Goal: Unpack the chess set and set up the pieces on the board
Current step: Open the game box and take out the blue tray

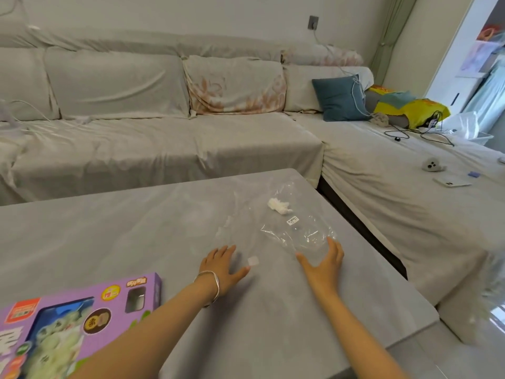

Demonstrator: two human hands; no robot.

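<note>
purple chess set box (82, 318) down in the lower left on the grey worktop (109, 228), off to the left of both hands, left hand (221, 265) flat and spread mid-frame, right hand (323, 262) spread open too, fingers at a clear plastic bag's (297, 231) near edge

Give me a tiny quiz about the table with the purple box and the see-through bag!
1. True or false: the purple cardboard box lies on the grey table, left of the left hand.
2. Which hand touches the clear plastic bag? A left, B right hand.
3. Fill in: the silver bangle circles the ___ wrist.
Key: 1 true; 2 B; 3 left.
</note>
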